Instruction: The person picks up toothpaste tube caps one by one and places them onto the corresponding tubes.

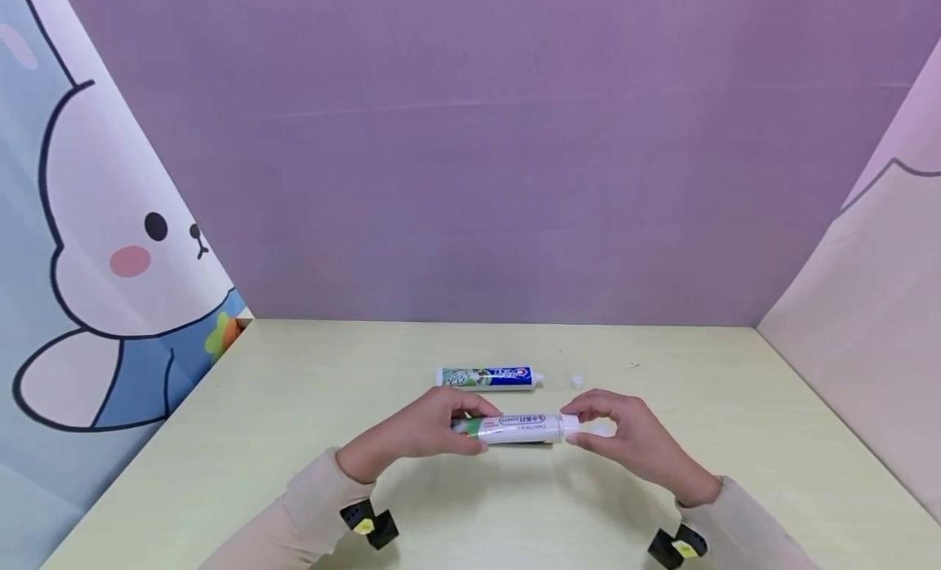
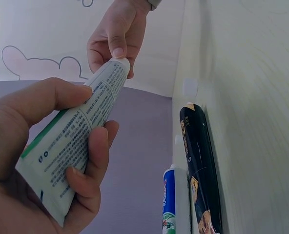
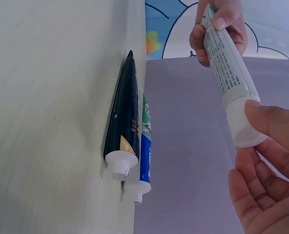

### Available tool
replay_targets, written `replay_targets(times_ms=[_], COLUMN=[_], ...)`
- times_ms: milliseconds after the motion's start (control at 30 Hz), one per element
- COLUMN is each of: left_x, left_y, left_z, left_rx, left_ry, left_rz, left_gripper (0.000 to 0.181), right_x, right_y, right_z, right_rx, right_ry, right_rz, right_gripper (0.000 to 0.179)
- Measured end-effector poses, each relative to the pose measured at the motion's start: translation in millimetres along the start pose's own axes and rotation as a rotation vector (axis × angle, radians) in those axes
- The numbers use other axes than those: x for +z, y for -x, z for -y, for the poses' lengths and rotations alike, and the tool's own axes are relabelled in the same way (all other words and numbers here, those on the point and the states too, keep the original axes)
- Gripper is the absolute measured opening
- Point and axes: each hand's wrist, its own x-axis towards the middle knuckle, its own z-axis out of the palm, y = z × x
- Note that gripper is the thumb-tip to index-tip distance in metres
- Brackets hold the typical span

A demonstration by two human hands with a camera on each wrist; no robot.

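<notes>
Tube [image 1: 522, 429], white with a green end, is held above a pale table [image 1: 309, 366] by a person's two hands, low and right of centre in the head view. The left hand [image 1: 441, 427] grips the green end between thumb and curled fingers; the right hand [image 1: 625, 435] pinches the white cap [image 1: 570, 425] at the opposite end. Left of centre in the right-wrist view, a dark tube [image 3: 123, 112] lies on the table just beside a blue-and-green tube [image 3: 145, 146], their white nozzles toward the bottom of the frame. In the head view, a small white piece [image 1: 577, 381] lies to the right of the blue-and-green tube, a purple backdrop [image 1: 500, 162] fills the upper frame and a cartoon panel [image 1: 110, 186] stands at left.
</notes>
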Motion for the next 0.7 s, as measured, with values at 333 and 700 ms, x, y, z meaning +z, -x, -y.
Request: replay_targets(times_ms=[333,700], left_x=[-0.2,-2.0], left_y=[2.7,5.4], left_z=[-0.3,-1.5], left_rx=[0.008,0.018], left_ry=[0.012,0.001], left_rz=[0.000,-0.007], left_gripper=[0.032,0.033], right_x=[-1.4,-3.3], right_y=[0.0,0.0], right_z=[5.9,11.2], right_rx=[0.042,0.063], right_ry=[-0.074,-0.126], right_rz=[0.028,0.053], right_gripper=[0.022,0.019])
